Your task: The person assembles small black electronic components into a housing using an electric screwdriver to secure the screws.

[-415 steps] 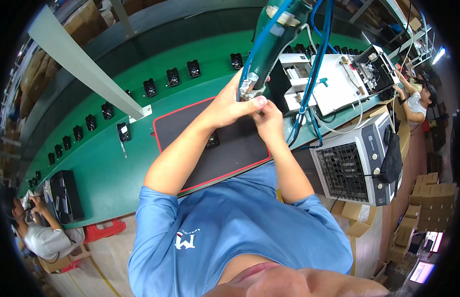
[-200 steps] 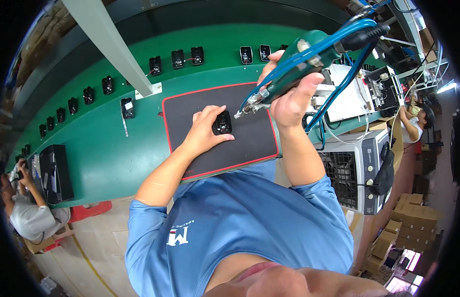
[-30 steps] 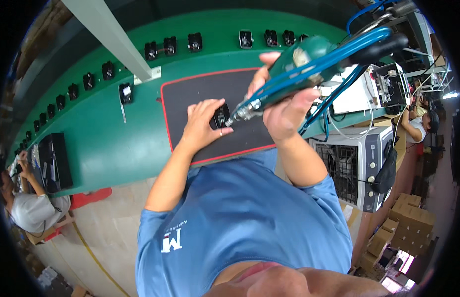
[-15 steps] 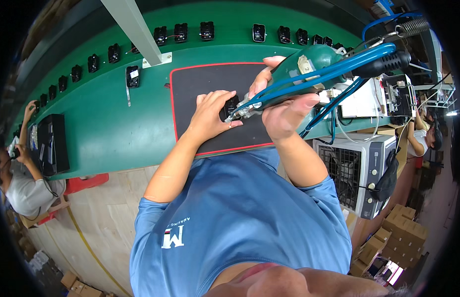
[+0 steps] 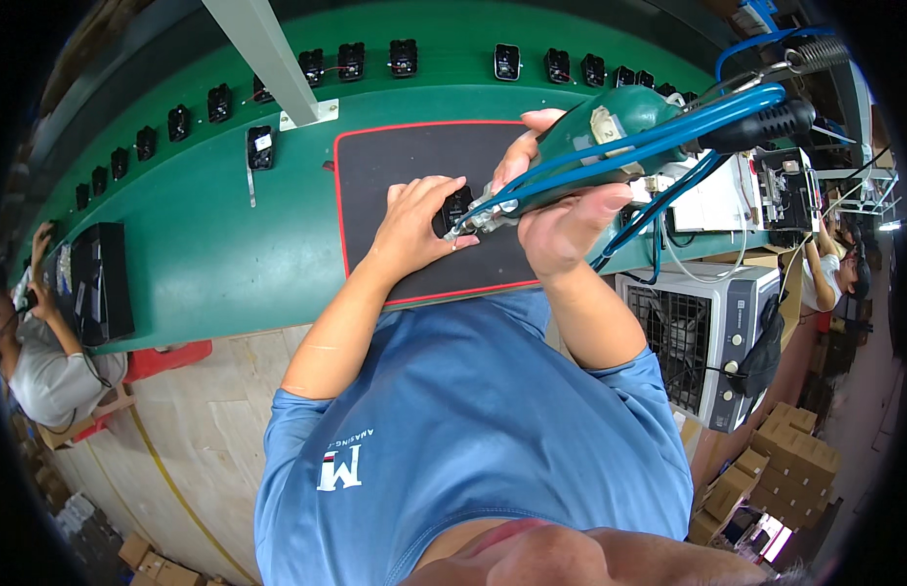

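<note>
I see the left hand [image 5: 414, 227] pinning a small black housing [image 5: 455, 209] mid-mat [image 5: 375, 166], the right hand [image 5: 561, 210] gripping the green pneumatic screwdriver [image 5: 610, 132] – tip on it – fastening seemingly underway, unfinished.

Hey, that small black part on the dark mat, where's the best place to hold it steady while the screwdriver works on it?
Hold the small black part by its left and near edges, coming in from the left as the left hand does. The green screwdriver in the right hand slants down from the right onto its right side, so that side and the top should stay free. The part lies flat on the dark mat.
</note>
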Motion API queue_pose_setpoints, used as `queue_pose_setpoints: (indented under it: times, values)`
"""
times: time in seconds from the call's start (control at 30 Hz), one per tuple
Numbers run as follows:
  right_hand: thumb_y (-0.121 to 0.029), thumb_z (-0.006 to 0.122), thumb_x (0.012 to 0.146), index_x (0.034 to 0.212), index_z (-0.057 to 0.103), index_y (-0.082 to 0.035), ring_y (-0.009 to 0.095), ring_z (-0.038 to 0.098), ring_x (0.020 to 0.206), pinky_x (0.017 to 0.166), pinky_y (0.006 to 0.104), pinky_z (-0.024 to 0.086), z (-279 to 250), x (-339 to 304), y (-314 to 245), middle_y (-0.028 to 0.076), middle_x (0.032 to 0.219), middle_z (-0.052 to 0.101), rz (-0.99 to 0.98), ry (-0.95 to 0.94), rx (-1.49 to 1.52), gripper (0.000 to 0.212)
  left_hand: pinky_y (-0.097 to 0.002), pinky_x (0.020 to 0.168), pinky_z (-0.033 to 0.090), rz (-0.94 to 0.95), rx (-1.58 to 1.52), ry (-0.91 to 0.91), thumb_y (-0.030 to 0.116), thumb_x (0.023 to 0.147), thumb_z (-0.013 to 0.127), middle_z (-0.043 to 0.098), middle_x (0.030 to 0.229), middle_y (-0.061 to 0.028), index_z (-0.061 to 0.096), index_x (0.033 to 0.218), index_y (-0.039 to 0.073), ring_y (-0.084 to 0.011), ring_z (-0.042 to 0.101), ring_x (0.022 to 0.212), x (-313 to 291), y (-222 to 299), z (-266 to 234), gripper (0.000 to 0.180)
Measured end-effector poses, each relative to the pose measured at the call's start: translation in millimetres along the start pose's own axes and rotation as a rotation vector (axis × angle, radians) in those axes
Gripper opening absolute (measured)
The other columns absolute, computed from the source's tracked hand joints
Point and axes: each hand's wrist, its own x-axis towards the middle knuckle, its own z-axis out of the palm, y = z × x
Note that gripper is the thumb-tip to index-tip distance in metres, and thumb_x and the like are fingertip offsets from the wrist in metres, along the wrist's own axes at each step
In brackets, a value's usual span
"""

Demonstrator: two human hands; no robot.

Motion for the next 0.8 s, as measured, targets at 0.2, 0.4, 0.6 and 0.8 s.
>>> queue_pose_setpoints:
  times: [0.2, 0.4, 0.6, 0.8]
  values:
    - [-0.092, 0.034, 0.079, 0.115, 0.052, 0.002, 0.017, 0.06, 0.061, 0.057, 0.0286, 0.051, -4.1, -3.7, 8.5, 0.009, 0.071, 0.059, -0.001, 0.031, 0.121, 0.103, -0.0384, 0.093, 0.037, -0.029, -0.046, -0.023, 0.037, 0.061, 0.091, 0.062, 0.12, -0.0076, 0.058, 0.131, 0.01, -0.0256, 0.058, 0.113, 1.7, 1.2, -1.0, 0.082]
    - [-0.093, 0.03, 0.078, 0.119, 0.053, 0.003, 0.018, 0.059, 0.06, 0.056, 0.03, 0.051, -0.3, 21.9, -38.6, 0.01, 0.073, 0.059, -0.007, -0.065, 0.093, 0.108, -0.0384, 0.095, 0.036, -0.009, -0.023, -0.037, 0.037, 0.063, 0.09, 0.06, 0.122, -0.0091, 0.056, 0.133, 0.01, -0.0261, 0.056, 0.114, -2.0, -0.2, -1.4, 0.082]
    - [-0.094, 0.027, 0.078, 0.12, 0.054, 0.005, 0.019, 0.058, 0.058, 0.056, 0.0308, 0.052, 8.7, 22.6, -23.3, 0.01, 0.07, 0.057, -0.04, -0.002, 0.067, 0.11, -0.0385, 0.095, 0.035, 0.028, 0.014, -0.032, 0.04, 0.063, 0.089, 0.06, 0.121, -0.009, 0.056, 0.133, 0.01, -0.026, 0.056, 0.113, -4.1, -4.8, 2.0, 0.083]
    - [-0.092, 0.026, 0.08, 0.118, 0.052, 0.005, 0.017, 0.058, 0.06, 0.056, 0.0295, 0.051, 12.0, 8.3, 7.0, 0.01, 0.068, 0.056, 0.016, -0.016, 0.049, 0.107, -0.0382, 0.093, 0.035, 0.032, -0.027, 0.016, 0.042, 0.062, 0.089, 0.06, 0.121, -0.008, 0.056, 0.133, 0.011, -0.0259, 0.057, 0.11, -1.8, 0.3, -0.6, 0.084]
